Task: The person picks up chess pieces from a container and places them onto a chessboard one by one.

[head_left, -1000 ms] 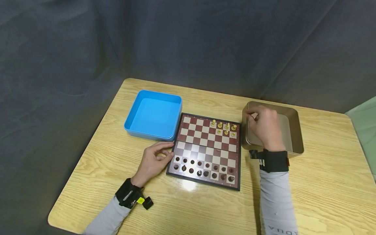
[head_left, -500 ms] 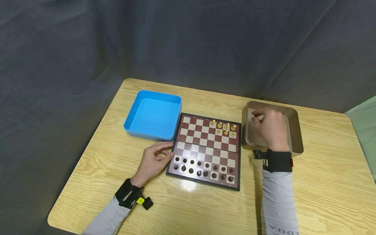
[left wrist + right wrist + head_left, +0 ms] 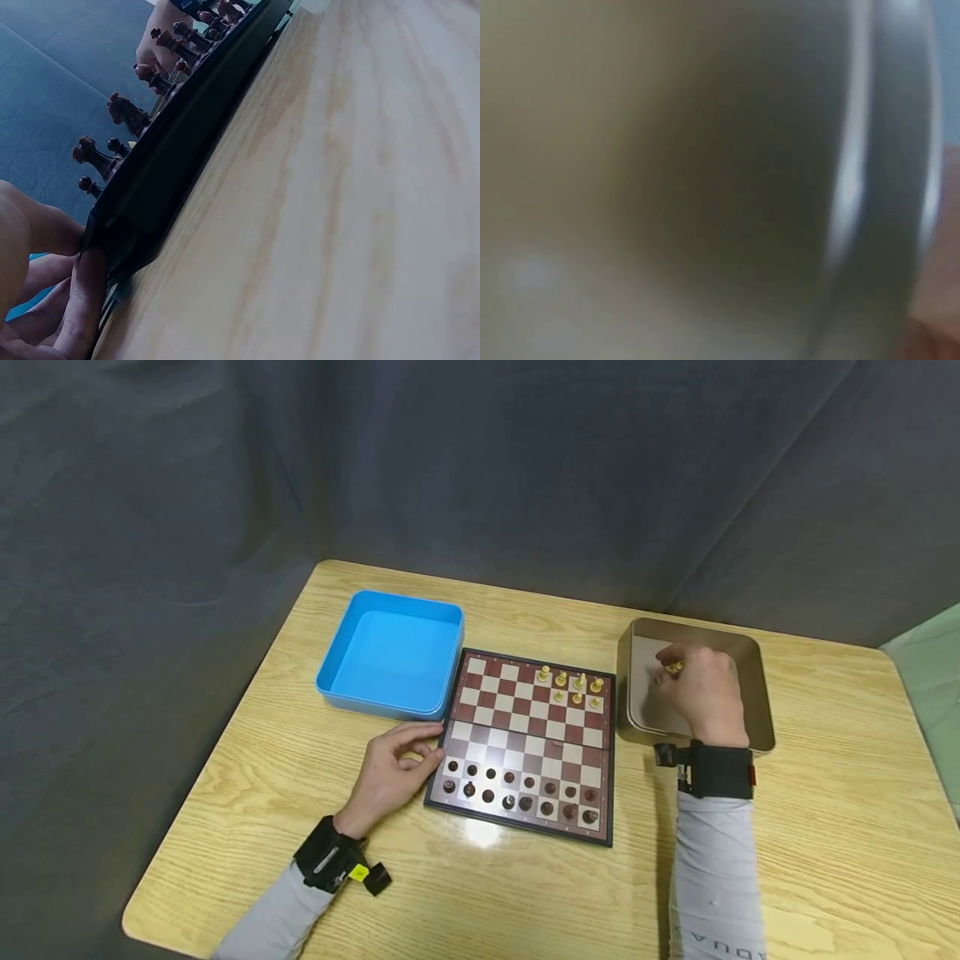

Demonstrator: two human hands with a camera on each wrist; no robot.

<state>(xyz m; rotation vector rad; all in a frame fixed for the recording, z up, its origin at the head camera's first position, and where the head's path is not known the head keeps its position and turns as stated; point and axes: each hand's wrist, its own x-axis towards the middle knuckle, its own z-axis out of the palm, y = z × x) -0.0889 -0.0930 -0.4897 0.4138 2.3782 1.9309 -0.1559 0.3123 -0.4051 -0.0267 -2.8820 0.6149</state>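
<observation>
A folding chessboard (image 3: 517, 739) lies flat on the wooden table, with rows of dark chess pieces (image 3: 508, 802) on its near side. Several cream-yellow chess pieces (image 3: 580, 682) stand at its far right corner. My left hand (image 3: 390, 768) rests at the board's left edge, its thumb and index fingertip touching the side; in the left wrist view its fingers (image 3: 86, 300) meet the board's corner. Inside the brown metal tin (image 3: 761, 693), my right hand (image 3: 705, 689) has bent, blurred fingers around a yellow chess piece (image 3: 673, 667). The right wrist view shows mostly the blurred tin wall (image 3: 742, 172).
A blue square box (image 3: 401, 647) sits left of the board, close to its far left corner. The tin stands just right of the board. Beyond the table (image 3: 525, 902) hangs a dark curtain (image 3: 480, 485).
My right hand has shifted rightward within the tin, and a yellow chess piece now shows at its fingers. The left hand and the board stay where they were.
</observation>
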